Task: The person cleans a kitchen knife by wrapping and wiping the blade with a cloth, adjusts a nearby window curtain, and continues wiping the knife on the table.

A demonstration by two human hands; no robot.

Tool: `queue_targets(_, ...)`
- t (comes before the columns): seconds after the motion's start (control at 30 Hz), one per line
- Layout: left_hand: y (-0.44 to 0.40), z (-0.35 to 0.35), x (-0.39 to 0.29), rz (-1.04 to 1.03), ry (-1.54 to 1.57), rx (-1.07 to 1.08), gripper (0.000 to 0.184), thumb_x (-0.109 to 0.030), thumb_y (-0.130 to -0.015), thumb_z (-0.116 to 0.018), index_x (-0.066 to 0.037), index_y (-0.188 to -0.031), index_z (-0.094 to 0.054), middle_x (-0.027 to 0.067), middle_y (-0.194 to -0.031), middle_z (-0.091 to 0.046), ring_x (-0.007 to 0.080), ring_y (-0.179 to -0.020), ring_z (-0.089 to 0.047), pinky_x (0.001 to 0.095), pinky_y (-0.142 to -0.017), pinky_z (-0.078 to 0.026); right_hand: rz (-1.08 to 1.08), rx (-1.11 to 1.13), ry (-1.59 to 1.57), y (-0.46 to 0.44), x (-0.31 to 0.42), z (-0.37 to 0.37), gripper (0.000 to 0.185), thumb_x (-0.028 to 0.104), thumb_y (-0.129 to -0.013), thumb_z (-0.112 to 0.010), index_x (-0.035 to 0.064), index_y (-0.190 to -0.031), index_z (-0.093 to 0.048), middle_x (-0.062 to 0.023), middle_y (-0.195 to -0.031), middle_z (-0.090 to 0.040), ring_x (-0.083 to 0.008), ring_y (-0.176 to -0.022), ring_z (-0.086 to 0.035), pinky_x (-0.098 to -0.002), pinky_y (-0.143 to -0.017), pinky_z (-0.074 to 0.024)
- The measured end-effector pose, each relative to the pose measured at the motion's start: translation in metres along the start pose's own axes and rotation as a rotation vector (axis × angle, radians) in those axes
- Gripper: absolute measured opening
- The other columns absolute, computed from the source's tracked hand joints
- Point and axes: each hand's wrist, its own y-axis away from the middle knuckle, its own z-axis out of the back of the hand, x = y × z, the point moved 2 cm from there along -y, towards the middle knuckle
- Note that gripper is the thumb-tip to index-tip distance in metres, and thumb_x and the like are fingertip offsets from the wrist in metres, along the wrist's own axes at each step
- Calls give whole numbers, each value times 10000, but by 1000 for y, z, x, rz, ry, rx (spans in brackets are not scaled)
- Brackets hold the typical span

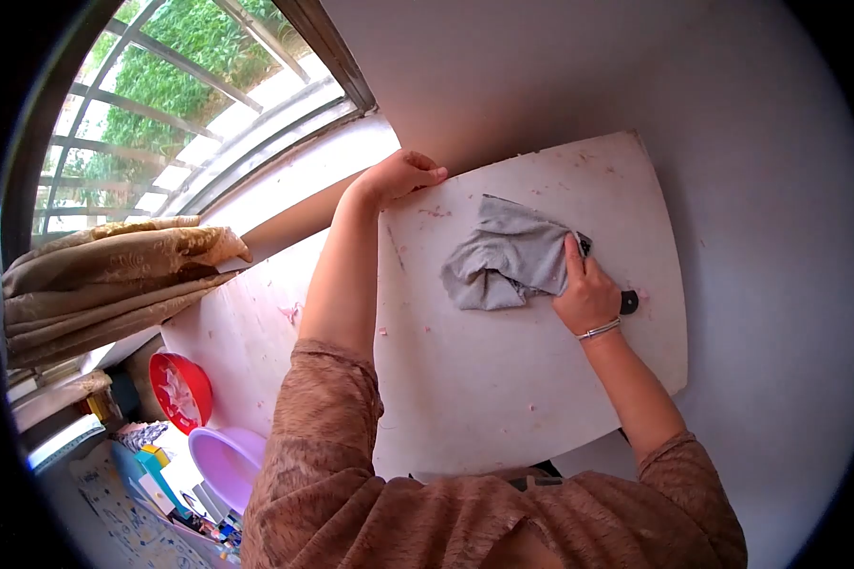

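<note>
My right hand is closed round a tool whose black handle end sticks out below the palm. Its index finger stretches forward along a grey cloth, which lies crumpled on the white table. A small dark patterned piece shows beside that fingertip; the rest of the tool is hidden by hand and cloth. At the table's far edge, my left hand has its fingers curled over the rim. Small pinkish scraps are scattered across the tabletop.
A red bowl with pale scraps inside stands at the left, near a purple basin. Boxes and small items crowd the lower left. A brown curtain hangs by the barred window. Walls border the table's far and right sides.
</note>
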Motion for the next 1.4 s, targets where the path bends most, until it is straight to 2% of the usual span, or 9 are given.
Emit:
queue_targets(0.2, -2, -7, 1, -105, -248, -228, 283, -280, -828, -578, -4, -795, -627, 11, -639, -563, 106, -601, -467, 270, -583, -408, -23, 386, 80, -1, 18, 36, 719, 207, -652, -609, 64, -1299, -330, -201, -856, -505, -335, -771, -532, -426, -723, -444)
queue_targets(0.4, 4, -9, -3, -77, -297, -222, 311, -297, -829, -549, 8, -807, -606, 97, -676, -583, 135, -668, -514, 299, -649, -425, 159, 459, -83, -41, 10, 73, 514, 285, -711, -611, 117, -1178, -477, -171, -847, -547, -330, -755, -542, -433, -668, -438)
queue_targets(0.53, -7, -5, 14, -161, -245, -274, 311, -275, -826, -545, 31, -794, -590, 112, -679, -591, 170, -644, -537, 310, -625, -434, 93, 368, -196, -129, 19, 47, 252, 248, -770, -558, 77, -949, -609, -142, -799, -596, -320, -759, -566, -413, -670, -455)
queue_targets(0.6, -13, -4, 18, -197, -216, -308, 301, -265, -826, -539, 30, -796, -590, 130, -689, -603, 202, -639, -561, 318, -609, -444, 219, 59, -550, -167, 6, 2, 234, 276, -777, -557, 69, -859, -628, -128, -811, -609, -318, -779, -573, -409, -658, -457)
queue_targets(0.77, 12, 12, 21, -202, 212, -596, 329, -259, -876, -484, 37, -747, -547, 35, -570, -500, 116, -539, -472, 286, -520, -408, 118, 224, -477, -188, 15, -42, 308, 361, -814, -511, 84, -810, -645, -103, -786, -626, -290, -771, -592, -375, -658, -462)
queue_targets(0.83, 24, 24, 33, -206, 452, -466, 305, -241, -870, -498, 15, -711, -547, 5, -572, -483, 85, -525, -432, 250, -468, -371, 148, 222, -317, -188, 20, -48, 341, 391, -825, -492, 89, -798, -651, -96, -778, -631, -277, -761, -599, -363, -657, -463)
queue_targets(1.03, 43, 32, 35, -228, 149, -198, 148, -126, -779, -586, 16, -784, -629, 34, -682, -602, 76, -576, -493, 208, -517, -405, -16, 289, -433, -189, 23, -44, 390, 420, -831, -454, 101, -727, -653, -95, -755, -634, -281, -723, -599, -368, -632, -456)
queue_targets(1.2, 55, 25, 15, -89, -30, -91, 261, -256, -794, -637, -5, -865, -655, 33, -818, -638, 89, -697, -546, 245, -731, -432, -13, 323, -344, -188, 30, -37, 379, 421, -827, -456, 113, -730, -656, -97, -754, -635, -290, -714, -597, -372, -630, -455)
queue_targets(1.4, 39, 22, 21, -143, -87, -49, 226, -235, -819, -594, -26, -877, -658, 61, -775, -645, 96, -734, -552, 259, -718, -438, -59, 346, -335, -189, 30, -38, 392, 438, -817, -459, 104, -742, -650, -107, -767, -634, -310, -718, -594, -379, -637, -457)
